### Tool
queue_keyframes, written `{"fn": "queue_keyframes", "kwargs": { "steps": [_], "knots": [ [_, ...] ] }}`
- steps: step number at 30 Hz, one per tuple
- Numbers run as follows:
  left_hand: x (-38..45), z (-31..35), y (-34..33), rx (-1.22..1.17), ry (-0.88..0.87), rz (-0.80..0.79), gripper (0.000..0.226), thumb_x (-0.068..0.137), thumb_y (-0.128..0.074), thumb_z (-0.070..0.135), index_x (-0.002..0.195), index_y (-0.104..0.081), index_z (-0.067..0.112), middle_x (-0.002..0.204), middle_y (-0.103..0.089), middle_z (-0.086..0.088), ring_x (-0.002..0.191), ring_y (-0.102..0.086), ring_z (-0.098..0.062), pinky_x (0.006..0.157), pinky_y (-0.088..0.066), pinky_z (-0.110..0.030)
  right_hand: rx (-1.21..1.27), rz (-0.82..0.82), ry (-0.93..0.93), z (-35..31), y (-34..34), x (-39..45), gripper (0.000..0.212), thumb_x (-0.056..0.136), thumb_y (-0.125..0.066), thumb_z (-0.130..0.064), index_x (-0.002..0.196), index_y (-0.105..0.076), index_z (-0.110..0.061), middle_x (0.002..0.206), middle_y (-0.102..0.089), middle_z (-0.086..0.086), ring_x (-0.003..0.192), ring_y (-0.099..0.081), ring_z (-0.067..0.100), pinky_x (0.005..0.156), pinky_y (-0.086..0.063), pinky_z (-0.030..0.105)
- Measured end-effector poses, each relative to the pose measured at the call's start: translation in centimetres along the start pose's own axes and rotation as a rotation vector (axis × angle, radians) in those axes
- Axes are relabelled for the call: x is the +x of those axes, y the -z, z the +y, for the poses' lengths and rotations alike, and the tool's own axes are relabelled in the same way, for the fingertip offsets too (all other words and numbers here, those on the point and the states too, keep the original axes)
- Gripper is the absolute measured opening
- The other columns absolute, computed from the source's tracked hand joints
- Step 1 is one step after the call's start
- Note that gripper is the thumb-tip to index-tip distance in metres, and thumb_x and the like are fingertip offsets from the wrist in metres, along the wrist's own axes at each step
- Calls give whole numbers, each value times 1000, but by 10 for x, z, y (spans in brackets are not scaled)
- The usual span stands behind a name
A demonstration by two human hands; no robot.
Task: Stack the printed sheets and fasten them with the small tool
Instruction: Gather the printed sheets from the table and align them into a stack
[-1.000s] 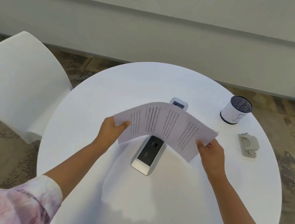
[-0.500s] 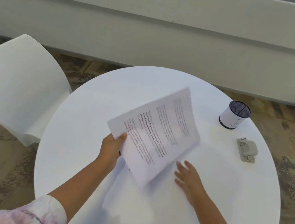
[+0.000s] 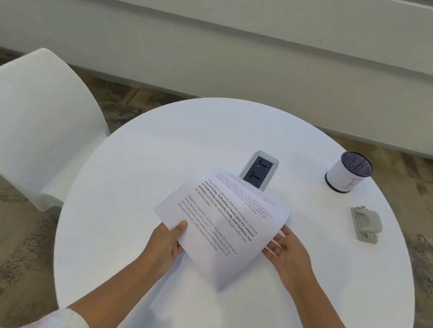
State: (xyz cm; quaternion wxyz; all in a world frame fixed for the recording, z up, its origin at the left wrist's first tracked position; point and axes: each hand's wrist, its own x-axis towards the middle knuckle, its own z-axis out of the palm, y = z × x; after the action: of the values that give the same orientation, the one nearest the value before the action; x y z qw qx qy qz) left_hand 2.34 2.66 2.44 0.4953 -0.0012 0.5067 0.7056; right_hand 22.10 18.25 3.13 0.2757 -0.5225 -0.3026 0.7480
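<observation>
1. A person's left hand [image 3: 167,242] pinches the near-left corner of the printed sheets [image 3: 223,223], thumb on top, holding them above the round white surface [image 3: 299,308]; a one-corner hold could let the pages sag or fan apart
2. The right hand [image 3: 288,251] lies open and released, its fingers [image 3: 273,244] touching the sheets' right edge without gripping anything; a push there before the pages are squared could skew them further
3. At least three pages sit offset from one another, edges stepped; fastening them like this would likely lock in a crooked stack
4. The far edge of the paper overlaps the power socket unit [image 3: 259,170] set in the surface; tapping the stack down there could catch or crease a corner
5. The small tool [image 3: 365,223] rests well apart to the right, near the pen cup [image 3: 348,171]; reaching for it could leave the stack on one hand alone, and a careless sweep might knock the cup
</observation>
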Motion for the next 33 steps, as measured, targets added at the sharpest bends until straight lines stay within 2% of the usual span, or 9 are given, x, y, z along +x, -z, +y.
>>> {"fn": "queue_keyframes", "kwargs": {
  "steps": [3,8,14,16,19,23,25,29,33],
  "knots": [
    [-3,-13,6,40,76,56,33,93,-48,4,123,-50,15,120,-61,-6,105,-60,-25,81,-54,-39,-105,-34,-45,9,1,-1,30,95,-46,-15,123,-56,-16,103,-70,7,86,-68,23,73,-54,35],
    [-6,-25,21,195,226,46,39,91,-51,2,130,-46,2,127,-57,-18,105,-59,-32,75,-59,-37,-269,68,-80,34,4,-2,44,89,-52,4,130,-43,-9,115,-63,16,92,-63,29,71,-53,37],
    [3,-6,34,320,181,65,21,91,-54,12,111,-60,9,92,-70,-6,77,-65,-17,56,-57,-26,-555,102,71,34,11,-6,39,88,-48,5,125,-42,-8,106,-63,18,86,-61,28,65,-53,33],
    [5,1,32,379,169,48,16,90,-57,19,104,-65,14,83,-72,0,64,-64,-12,50,-52,-21,-673,96,151,27,15,-8,35,88,-50,1,121,-45,-11,105,-64,16,88,-61,27,72,-52,37],
    [9,8,23,503,166,-60,17,90,-57,21,104,-66,17,92,-72,-2,66,-64,-18,61,-54,-25,-753,75,256,16,18,-10,28,89,-51,-3,112,-50,-17,108,-63,10,93,-60,23,73,-49,32],
    [12,19,-1,657,-97,-2,15,92,-52,8,93,-66,13,89,-68,-9,72,-61,-21,64,-55,-25,-702,52,396,4,16,-15,15,90,-52,-8,98,-52,-21,97,-64,-2,81,-63,7,56,-47,11],
    [12,29,-12,705,-281,10,16,91,-53,6,90,-66,14,87,-69,-5,77,-61,-19,72,-54,-28,-673,68,476,-4,13,-17,10,90,-53,-9,94,-51,-18,91,-65,-1,79,-62,12,61,-49,14],
    [11,45,-25,750,-459,19,16,91,-54,10,93,-68,18,90,-71,5,81,-64,-10,75,-52,-20,-620,81,594,-23,1,-22,12,91,-52,-8,102,-48,-6,96,-64,16,86,-62,29,79,-51,44],
    [12,44,-30,765,-490,33,16,92,-54,13,96,-68,18,91,-71,8,84,-65,-12,71,-50,-15,-631,57,656,-32,-7,-26,11,92,-50,-9,100,-47,-15,91,-64,-7,86,-61,12,72,-48,25]
  ]
}}
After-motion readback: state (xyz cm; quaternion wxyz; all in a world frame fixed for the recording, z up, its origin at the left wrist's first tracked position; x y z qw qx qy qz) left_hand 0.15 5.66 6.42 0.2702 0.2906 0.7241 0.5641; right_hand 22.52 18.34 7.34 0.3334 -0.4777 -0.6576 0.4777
